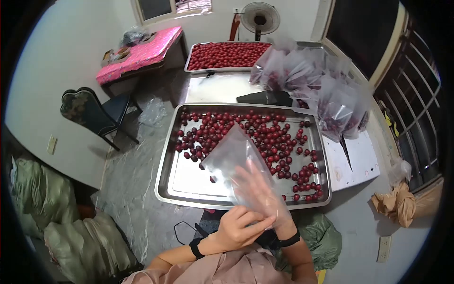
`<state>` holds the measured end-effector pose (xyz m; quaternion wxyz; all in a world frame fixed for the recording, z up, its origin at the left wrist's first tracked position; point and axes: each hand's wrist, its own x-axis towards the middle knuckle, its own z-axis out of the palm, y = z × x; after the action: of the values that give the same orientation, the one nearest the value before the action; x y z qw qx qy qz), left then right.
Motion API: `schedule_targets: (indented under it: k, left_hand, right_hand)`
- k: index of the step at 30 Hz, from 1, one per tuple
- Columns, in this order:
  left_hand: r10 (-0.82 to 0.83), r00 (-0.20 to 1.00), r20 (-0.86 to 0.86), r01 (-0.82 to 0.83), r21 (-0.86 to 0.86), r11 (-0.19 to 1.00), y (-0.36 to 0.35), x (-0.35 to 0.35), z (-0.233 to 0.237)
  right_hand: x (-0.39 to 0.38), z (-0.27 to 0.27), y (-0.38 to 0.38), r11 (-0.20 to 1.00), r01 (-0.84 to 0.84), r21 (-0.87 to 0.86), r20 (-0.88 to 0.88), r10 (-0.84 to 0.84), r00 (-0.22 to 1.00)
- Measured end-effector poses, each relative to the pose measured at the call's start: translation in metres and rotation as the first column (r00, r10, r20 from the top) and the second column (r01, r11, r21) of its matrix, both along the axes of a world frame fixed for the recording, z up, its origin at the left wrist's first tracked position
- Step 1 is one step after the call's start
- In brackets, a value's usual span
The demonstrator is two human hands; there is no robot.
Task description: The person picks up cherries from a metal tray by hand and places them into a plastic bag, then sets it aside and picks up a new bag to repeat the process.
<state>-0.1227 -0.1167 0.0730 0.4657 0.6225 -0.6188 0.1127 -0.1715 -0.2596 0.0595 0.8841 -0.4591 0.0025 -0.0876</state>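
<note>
A clear plastic bag (pixel 236 154) is held over the near middle of a metal tray (pixel 163 182), its closed corner pointing away from me. My left hand (pixel 241 227) pinches the bag's near edge by my right wrist. Inside the bag is my right hand (pixel 259 189), seen through the film with its fingers apart and holding nothing. Loose round dark-red fruits (pixel 272 137) lie in the tray, densest along its far side and down the right. The bag hides some of them.
Behind stands a second tray of red fruits (pixel 229 56). Filled plastic bags (pixel 338 106) crowd the table's right side, near a black object (pixel 265 98). A chair (pixel 104 113), green sacks (pixel 85 246), a pink-covered table (pixel 142 54) and a fan (pixel 260 19) stand around.
</note>
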Motion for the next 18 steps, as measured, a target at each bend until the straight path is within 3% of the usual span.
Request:
schedule_targets:
  k: [5, 8, 10, 12, 14, 16, 18]
  left_hand:
    - [-0.032, 0.999, 0.026, 0.031, 0.012, 0.999, 0.004, 0.013, -0.003]
    - [-0.145, 0.983, -0.116, 0.141, -0.049, 0.989, 0.011, 0.033, 0.008]
    - [0.234, 0.958, -0.165, -0.243, -0.034, 0.969, 0.022, 0.047, 0.003]
    - [0.493, 0.846, -0.205, -0.495, 0.044, 0.868, 0.028, 0.067, -0.005]
    - [0.525, 0.795, -0.304, -0.526, 0.087, 0.846, 0.029, 0.085, 0.000]
    - [0.516, 0.777, -0.360, -0.509, 0.121, 0.852, 0.033, 0.094, -0.012]
    - [0.327, 0.644, -0.691, -0.266, 0.199, 0.943, 0.036, 0.100, -0.023]
  right_hand:
    - [0.007, 0.001, 0.002, 1.000, -0.022, 0.009, -0.056, 0.022, 0.998]
    - [0.007, 0.002, -0.002, 0.997, -0.056, 0.058, -0.071, 0.060, 0.996]
    - [0.005, -0.002, -0.005, 0.994, -0.070, 0.088, -0.070, 0.076, 0.995]
    - [0.005, -0.002, -0.006, 0.985, -0.078, 0.154, -0.098, 0.094, 0.991]
    - [0.002, 0.001, -0.007, 0.965, -0.168, 0.203, -0.068, 0.185, 0.980]
    - [0.002, 0.004, -0.008, 0.951, -0.215, 0.221, -0.078, 0.237, 0.968]
    - [0.001, 0.002, -0.009, 0.934, -0.265, 0.239, -0.090, 0.293, 0.952]
